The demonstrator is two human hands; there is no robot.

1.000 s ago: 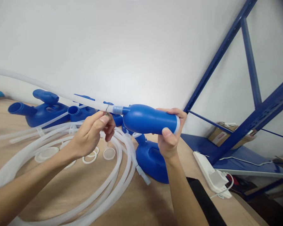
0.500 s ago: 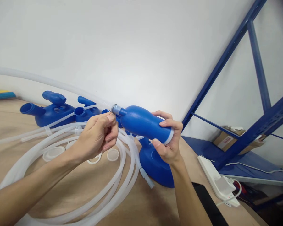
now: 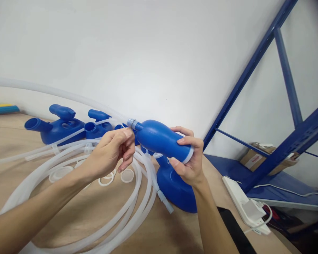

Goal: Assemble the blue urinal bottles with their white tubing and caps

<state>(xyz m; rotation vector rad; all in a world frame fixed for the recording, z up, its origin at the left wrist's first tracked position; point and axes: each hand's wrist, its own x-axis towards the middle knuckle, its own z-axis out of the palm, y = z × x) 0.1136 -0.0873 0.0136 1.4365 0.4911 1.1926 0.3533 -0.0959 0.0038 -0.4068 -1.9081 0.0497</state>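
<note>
My right hand (image 3: 188, 155) grips the wide, white-rimmed end of a blue plastic bottle-shaped piece (image 3: 161, 139), raised above the table. Its narrow spout is fitted into the translucent grey cuff (image 3: 129, 122) of a white corrugated hose (image 3: 69, 93) that runs off to the left. A thin metal hose clamp (image 3: 134, 124) circles the cuff near the spout. Just below it, my left hand (image 3: 116, 150) is closed, thumb and forefinger pinched on the clamp's small ends, which the fingers mostly hide. Under the raised piece stands a blue jug (image 3: 175, 187).
Coiled white hoses (image 3: 145, 208) spread over the wooden table, with white rings (image 3: 106, 179) and round lids (image 3: 60, 174) inside the coil. More blue jugs (image 3: 62, 130) stand along the wall. At right lie a power strip (image 3: 243, 204), a black flat object (image 3: 235, 229) and a blue shelf frame (image 3: 254, 63).
The clamp has shifted rightward along the cuff, closer to the blue piece, with my left hand moving along. My right hand keeps its grip.
</note>
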